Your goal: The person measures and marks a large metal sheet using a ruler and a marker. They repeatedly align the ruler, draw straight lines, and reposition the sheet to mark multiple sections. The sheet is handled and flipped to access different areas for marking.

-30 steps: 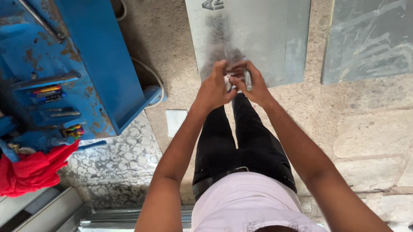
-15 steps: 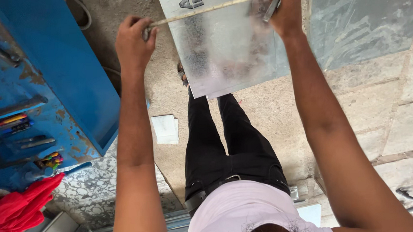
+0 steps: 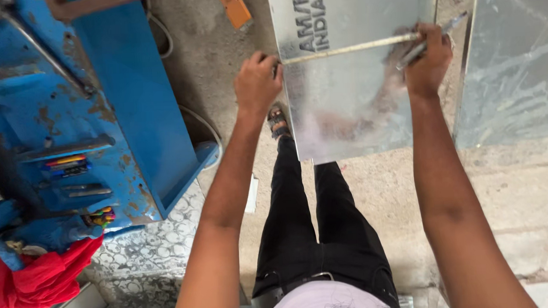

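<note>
Measuring tape (image 3: 349, 48) taut between left hand (image 3: 257, 81) and right hand (image 3: 429, 60)

The person is wearing slim black trousers (image 3: 314, 232) with a belt (image 3: 292, 289), a pale lilac top (image 3: 330, 302) showing at six o'clock, and a strapped sandal (image 3: 277, 122). Both forearms are going bare, sleeveless.

Blue metal machine (image 3: 117, 99), paint chipped and rusted, takes up the left of the view. Red cloth (image 3: 36, 281) hangs at its lower left corner. Coloured-handled tools (image 3: 65, 164) sit in slots on its face. Orange object (image 3: 235, 8) lies on the concrete just right of its top. Second metal sheet (image 3: 517, 69) lies far right, well apart from the machine.
</note>
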